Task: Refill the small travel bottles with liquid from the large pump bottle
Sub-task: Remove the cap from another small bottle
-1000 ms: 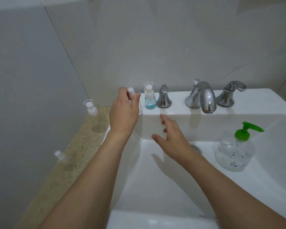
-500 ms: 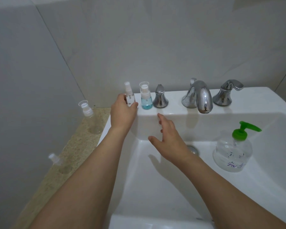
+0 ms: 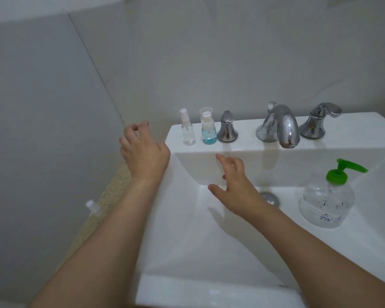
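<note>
A small clear spray bottle (image 3: 187, 130) stands upright on the sink's back ledge, right beside a small bottle of blue liquid (image 3: 208, 129). My left hand (image 3: 142, 152) hovers left of the ledge, apart from both bottles, its fingers loosely curled and holding nothing. Over the basin my right hand (image 3: 235, 182) floats with relaxed, spread fingers, also holding nothing. The large clear pump bottle (image 3: 327, 202) with a green pump head stands inside the basin at the right. Another small clear bottle (image 3: 92, 207) sits on the speckled counter at the left.
The white sink (image 3: 209, 287) fills the lower frame, its drain (image 3: 269, 197) near my right wrist. A chrome faucet (image 3: 279, 126) and two handles (image 3: 227, 130) (image 3: 318, 124) line the ledge. A narrow granite counter (image 3: 111, 196) runs along the grey wall at left.
My left hand set the clear spray bottle down on the ledge beside the blue bottle, let go and drew away to the left. My right hand has barely moved.
</note>
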Demonstrator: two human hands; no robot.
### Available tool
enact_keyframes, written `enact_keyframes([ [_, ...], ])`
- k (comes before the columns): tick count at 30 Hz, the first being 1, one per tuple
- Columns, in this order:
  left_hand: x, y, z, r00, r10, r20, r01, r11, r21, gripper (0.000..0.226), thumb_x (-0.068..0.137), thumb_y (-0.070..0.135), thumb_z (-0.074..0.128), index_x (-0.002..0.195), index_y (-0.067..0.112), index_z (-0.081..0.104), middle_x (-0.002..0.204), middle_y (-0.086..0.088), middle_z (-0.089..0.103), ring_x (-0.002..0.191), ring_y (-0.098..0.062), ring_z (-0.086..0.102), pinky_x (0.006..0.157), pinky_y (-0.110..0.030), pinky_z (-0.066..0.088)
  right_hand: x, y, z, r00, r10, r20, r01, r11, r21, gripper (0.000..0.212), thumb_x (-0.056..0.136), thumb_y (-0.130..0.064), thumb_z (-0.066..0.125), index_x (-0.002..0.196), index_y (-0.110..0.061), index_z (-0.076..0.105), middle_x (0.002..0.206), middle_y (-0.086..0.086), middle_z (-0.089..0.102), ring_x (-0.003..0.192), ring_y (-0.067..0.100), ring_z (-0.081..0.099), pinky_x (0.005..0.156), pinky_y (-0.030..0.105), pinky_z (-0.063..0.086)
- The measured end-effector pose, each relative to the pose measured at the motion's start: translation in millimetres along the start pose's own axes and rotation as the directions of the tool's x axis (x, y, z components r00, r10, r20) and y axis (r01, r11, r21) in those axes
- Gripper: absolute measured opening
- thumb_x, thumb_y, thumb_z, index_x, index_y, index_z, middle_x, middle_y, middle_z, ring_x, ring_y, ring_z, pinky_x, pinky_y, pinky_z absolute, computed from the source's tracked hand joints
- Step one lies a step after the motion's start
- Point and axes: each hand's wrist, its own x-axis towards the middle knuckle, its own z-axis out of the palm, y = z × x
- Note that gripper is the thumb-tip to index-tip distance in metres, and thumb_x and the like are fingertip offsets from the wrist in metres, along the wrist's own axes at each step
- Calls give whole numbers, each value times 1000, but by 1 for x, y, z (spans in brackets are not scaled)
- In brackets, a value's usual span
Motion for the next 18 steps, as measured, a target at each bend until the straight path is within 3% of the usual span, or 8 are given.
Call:
enact_keyframes([
  [3,5,-13,5,996,-62,59,54,991,125,66,80,10,58,145,10,47,161,-23,23,144,-47,25,114,-54,27,-1,0,2,1000,8,13,-8,1000,-21,74,92,-31,62,152,-28,19,138,-10,17,107,14,50,94,36,48],
  [6,11,-24,11,976,-160,150,139,980,143,67,88,9,54,152,15,38,167,-22,5,152,-47,9,120,-58,19,-2,-1,2,999,27,41,-26,999,-40,74,93,-32,61,152,-29,18,139,-10,16,105,17,53,91,36,49],
  [8,13,-29,12,964,-179,197,157,980,122,59,92,6,50,149,14,42,166,-20,6,148,-47,20,116,-55,26,-2,0,3,998,28,49,-27,999,-36,74,93,-32,61,152,-30,17,138,-12,15,103,18,55,89,36,50],
  [10,13,-31,10,965,-163,207,150,986,78,47,91,1,48,136,11,55,162,-17,14,132,-47,42,105,-51,39,-1,1,3,998,28,48,-27,999,-30,73,93,-32,61,152,-31,18,137,-13,16,102,18,55,88,36,50],
  [12,12,-31,5,973,-145,181,137,989,55,40,87,-4,49,123,9,60,157,-16,21,121,-44,50,93,-47,44,-2,1,3,998,32,50,-31,999,-28,73,93,-33,61,152,-31,18,138,-12,17,101,17,55,88,36,50],
  [14,11,-27,1,988,-100,122,95,995,44,40,85,-7,49,119,9,62,155,-16,26,118,-43,52,85,-46,44,-2,1,3,998,32,55,-30,999,-25,72,93,-33,60,152,-31,18,138,-11,17,101,17,55,89,37,51],
  [18,6,-4,-9,991,120,-60,-120,993,-4,37,82,-7,52,112,9,67,147,-23,40,100,-46,60,67,-44,47,-1,1,2,997,36,64,-36,999,-14,71,94,-33,60,152,-32,19,137,-12,20,100,19,56,90,39,50],
])
